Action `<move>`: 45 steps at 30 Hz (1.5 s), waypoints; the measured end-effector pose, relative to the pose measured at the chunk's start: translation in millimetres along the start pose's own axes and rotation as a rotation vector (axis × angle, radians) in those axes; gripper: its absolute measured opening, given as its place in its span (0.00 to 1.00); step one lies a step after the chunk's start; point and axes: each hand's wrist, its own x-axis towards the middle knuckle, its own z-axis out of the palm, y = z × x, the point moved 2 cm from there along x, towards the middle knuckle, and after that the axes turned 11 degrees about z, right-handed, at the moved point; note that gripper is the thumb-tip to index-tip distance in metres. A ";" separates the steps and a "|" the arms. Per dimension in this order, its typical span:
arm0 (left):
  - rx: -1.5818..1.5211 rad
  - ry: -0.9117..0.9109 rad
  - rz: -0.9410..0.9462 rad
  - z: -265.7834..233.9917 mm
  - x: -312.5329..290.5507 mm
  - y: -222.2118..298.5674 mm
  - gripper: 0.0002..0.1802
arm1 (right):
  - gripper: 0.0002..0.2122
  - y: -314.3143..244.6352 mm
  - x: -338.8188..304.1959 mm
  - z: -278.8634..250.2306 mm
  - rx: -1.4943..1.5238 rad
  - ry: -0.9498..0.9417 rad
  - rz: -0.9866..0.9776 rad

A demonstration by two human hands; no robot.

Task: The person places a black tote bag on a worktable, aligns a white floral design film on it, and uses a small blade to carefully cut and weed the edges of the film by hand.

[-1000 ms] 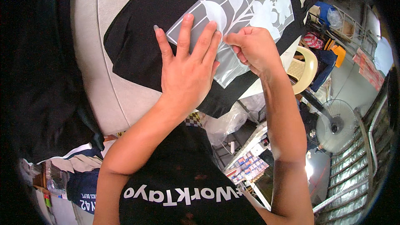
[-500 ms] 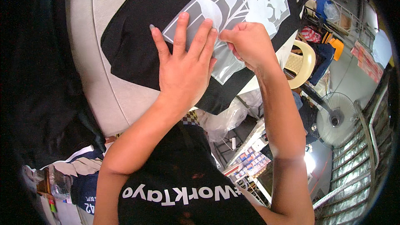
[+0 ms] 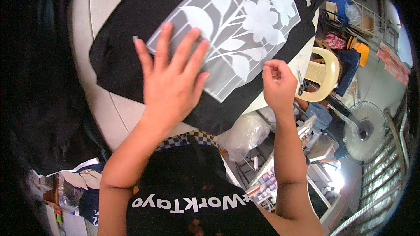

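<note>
Rests left hand [image 3: 170,81] spread, with grip released, over lower-left edge of translucent floral sheet [image 3: 260,19], laid flat on black fabric [image 3: 127,22]. Holds right hand [image 3: 278,85] clenched just right of sheet; cannot tell contents of grip.

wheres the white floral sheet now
In the head view, the white floral sheet lies upper centre on black fabric, its lower left edge under the spread left hand, the right hand off its lower right.

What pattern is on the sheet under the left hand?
The translucent sheet has a white flower-and-leaf pattern with thin white lines; best in head view.
</note>
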 end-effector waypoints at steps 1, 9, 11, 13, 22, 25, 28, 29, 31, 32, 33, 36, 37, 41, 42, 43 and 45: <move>0.009 -0.014 0.015 -7.0 1.9 -5.4 0.37 | 0.02 0.2 1.7 -3.8 -0.023 0.022 -0.089; 0.147 -0.157 0.077 -25.8 20.4 -7.0 0.31 | 0.04 -33.2 26.1 -2.0 0.028 0.044 -0.350; 0.089 -0.096 0.105 -16.0 28.9 5.8 0.27 | 0.04 -33.8 33.8 -1.6 0.032 0.014 -0.326; 0.050 -0.078 0.148 -4.8 33.8 15.6 0.26 | 0.04 -32.6 39.9 -2.7 0.030 0.016 -0.317; 0.044 -0.018 0.244 50.6 49.5 55.6 0.21 | 0.06 -43.1 50.2 5.0 -0.120 -0.139 -0.210; 0.052 -0.024 0.252 53.3 45.3 52.5 0.22 | 0.06 -46.0 65.0 0.7 -0.218 -0.168 -0.181; 0.066 -0.043 0.240 49.4 47.0 53.3 0.21 | 0.08 -59.0 68.9 -1.0 -0.256 -0.280 -0.225; 0.066 -0.050 0.240 49.4 45.3 53.5 0.21 | 0.08 -58.2 67.0 1.8 -0.263 -0.313 -0.238; 0.057 -0.026 0.255 50.1 45.6 53.3 0.21 | 0.09 -55.9 73.1 3.4 -0.265 -0.251 -0.286; 0.056 -0.009 0.261 50.1 47.6 51.9 0.22 | 0.10 -59.4 75.6 2.4 -0.267 -0.272 -0.272; 0.064 -0.026 0.257 49.1 47.9 51.3 0.22 | 0.10 -62.2 77.4 1.7 -0.269 -0.293 -0.259; 0.071 -0.061 0.247 43.7 44.8 51.8 0.23 | 0.07 -59.6 78.6 0.4 -0.323 -0.216 -0.316; 0.061 -0.062 0.247 43.2 44.2 51.6 0.23 | 0.07 -57.1 80.1 -1.0 -0.339 -0.191 -0.336; 0.046 -0.107 0.255 33.9 34.3 43.5 0.24 | 0.05 -19.5 92.5 -31.9 -0.268 -0.083 -0.172; 0.038 -0.117 0.259 33.6 31.4 42.3 0.25 | 0.05 -2.8 92.9 -39.1 -0.208 -0.040 -0.149; 0.030 -0.138 0.257 32.9 30.2 42.5 0.25 | 0.04 14.1 92.3 -45.3 -0.148 0.002 -0.126; 0.023 -0.192 0.253 26.7 30.2 41.9 0.25 | 0.03 26.2 86.0 -45.7 -0.040 0.047 -0.142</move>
